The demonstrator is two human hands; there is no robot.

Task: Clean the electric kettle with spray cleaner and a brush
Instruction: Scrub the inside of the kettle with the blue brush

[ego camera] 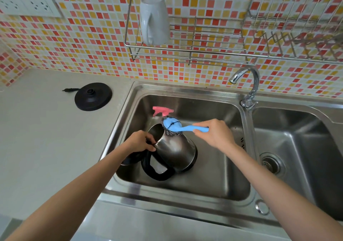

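Stainless-steel electric kettle with a black handle (176, 148) lies tilted in the left basin of the steel double sink (213, 181), its mouth turned up towards us. Our left hand (139, 142) grips its rim. Our right hand (215, 133) is closed round the blue plastic brush with a steel-wool head (178, 126), and the head rests on the kettle's upper wall. We should brace the rim firmly, scrub in short strokes and turn the body to reach every side. Just behind, only the pink trigger of the spray bottle (162, 110) shows.
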